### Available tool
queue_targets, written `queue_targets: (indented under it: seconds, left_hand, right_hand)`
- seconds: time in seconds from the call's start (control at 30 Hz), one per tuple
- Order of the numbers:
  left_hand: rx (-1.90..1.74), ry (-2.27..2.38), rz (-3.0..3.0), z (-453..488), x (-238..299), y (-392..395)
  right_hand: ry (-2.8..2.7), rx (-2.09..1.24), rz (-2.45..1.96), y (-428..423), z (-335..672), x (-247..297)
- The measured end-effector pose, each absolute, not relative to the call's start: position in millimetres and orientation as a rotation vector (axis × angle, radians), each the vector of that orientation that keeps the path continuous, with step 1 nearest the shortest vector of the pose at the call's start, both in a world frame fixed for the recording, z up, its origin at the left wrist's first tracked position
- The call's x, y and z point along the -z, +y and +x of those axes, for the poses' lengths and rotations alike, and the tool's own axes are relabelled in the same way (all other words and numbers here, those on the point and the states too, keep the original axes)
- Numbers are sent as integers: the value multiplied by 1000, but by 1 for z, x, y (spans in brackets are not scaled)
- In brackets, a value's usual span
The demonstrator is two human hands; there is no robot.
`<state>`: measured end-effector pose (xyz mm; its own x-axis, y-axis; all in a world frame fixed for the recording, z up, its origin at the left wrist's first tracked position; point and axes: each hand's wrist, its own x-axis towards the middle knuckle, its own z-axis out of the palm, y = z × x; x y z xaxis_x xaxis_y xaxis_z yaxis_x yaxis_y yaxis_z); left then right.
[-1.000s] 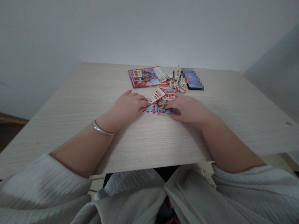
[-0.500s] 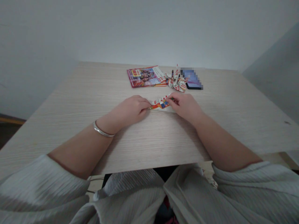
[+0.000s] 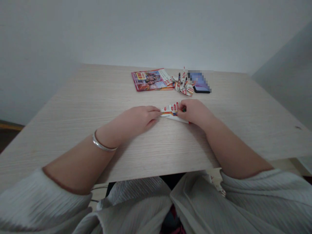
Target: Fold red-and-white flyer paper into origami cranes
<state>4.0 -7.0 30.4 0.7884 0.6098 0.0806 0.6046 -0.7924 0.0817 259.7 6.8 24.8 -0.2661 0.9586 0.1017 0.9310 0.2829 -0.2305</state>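
On the stack of glossy, colourful, rectangular paper leaflets (image 3: 152,81), a yellow label (image 3: 141,76) carries a red number that appears to be 89.9; its smaller characters are illegible. Red-and-white print on the white, narrow folded paper (image 3: 170,107) and the white, spiky folded-paper figure (image 3: 183,85) is too small to read.

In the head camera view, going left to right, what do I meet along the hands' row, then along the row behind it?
Hands' row: silver bracelet → left hand → folded sheet → right hand. Row behind: printed leaflets → paper figure → phone.
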Motion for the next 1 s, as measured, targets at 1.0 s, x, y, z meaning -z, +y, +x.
queue_targets:
  seconds: [1.0]
  left_hand:
    - [-40, 1055, 3132, 6, -27, -15]
  right_hand:
    - [-2454, 3, -1764, 13, 240, -15]
